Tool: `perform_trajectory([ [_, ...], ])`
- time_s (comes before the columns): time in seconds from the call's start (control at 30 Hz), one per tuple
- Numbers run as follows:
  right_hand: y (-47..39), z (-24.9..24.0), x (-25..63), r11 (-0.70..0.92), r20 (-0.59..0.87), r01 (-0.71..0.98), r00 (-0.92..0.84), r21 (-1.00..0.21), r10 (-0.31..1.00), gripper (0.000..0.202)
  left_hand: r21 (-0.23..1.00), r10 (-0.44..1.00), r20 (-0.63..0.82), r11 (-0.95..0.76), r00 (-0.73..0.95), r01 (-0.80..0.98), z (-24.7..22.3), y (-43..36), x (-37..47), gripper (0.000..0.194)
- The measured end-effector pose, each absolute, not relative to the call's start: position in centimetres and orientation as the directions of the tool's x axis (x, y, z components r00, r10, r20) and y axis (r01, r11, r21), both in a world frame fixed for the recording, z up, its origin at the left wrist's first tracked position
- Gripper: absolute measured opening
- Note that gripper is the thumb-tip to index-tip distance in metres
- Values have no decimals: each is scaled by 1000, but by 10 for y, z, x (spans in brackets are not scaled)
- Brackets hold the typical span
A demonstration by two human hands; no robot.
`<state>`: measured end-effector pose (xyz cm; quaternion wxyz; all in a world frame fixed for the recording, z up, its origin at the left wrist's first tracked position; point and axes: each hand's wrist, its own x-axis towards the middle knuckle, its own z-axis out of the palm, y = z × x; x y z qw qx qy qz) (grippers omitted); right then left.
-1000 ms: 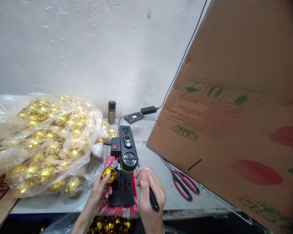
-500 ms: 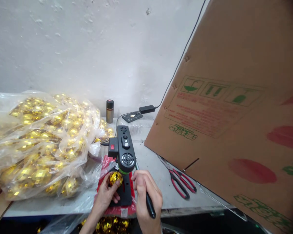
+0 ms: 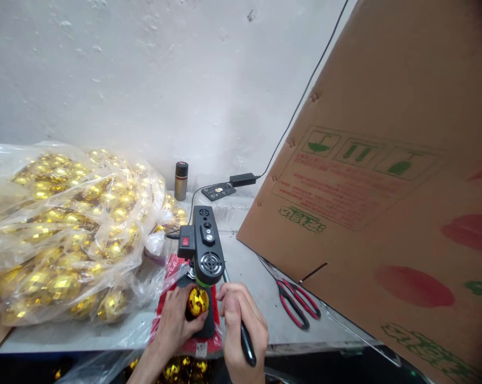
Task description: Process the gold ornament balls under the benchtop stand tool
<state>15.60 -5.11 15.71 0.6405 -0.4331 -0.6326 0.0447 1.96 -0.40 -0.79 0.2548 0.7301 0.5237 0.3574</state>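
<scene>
the gold ball [image 3: 198,302] sits between left hand's [image 3: 180,318] fingers.

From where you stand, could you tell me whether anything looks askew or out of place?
The carton looks upside down: its printed arrows point downward, and its umbrella mark has the handle on top. The wall looks pitted in spots. I see nothing spilled.

From our one head-worn camera we look forward and down across the worktop [image 3: 265,306], near enough that left hand [image 3: 179,317] and right hand [image 3: 244,325] show low in view, black bench machine [image 3: 208,242] below centre, pale wall [image 3: 144,80] facing us beyond.
</scene>
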Motion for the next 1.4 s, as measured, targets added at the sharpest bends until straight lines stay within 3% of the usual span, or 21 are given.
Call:
perform_trajectory([
  [0.27,-53,142,155,588,735,470,231,-658,638,31,802,951,198,-297,239,518,-14,-2,12,52],
  [0.53,-57,134,148,529,652,393,326,-752,685,33,798,945,210,-315,252,515,-14,-1,17,39],
  [0.87,-53,122,161,615,767,498,180,-611,616,31,749,950,193,-303,244,589,-21,1,20,39],
  [1.2,-49,93,157,636,825,544,222,-548,520,33,760,945,133,-291,299,582,-17,1,18,40],
  [1.4,-48,86,159,629,827,554,235,-546,511,32,740,945,190,-316,266,593,-26,-1,19,41],
])
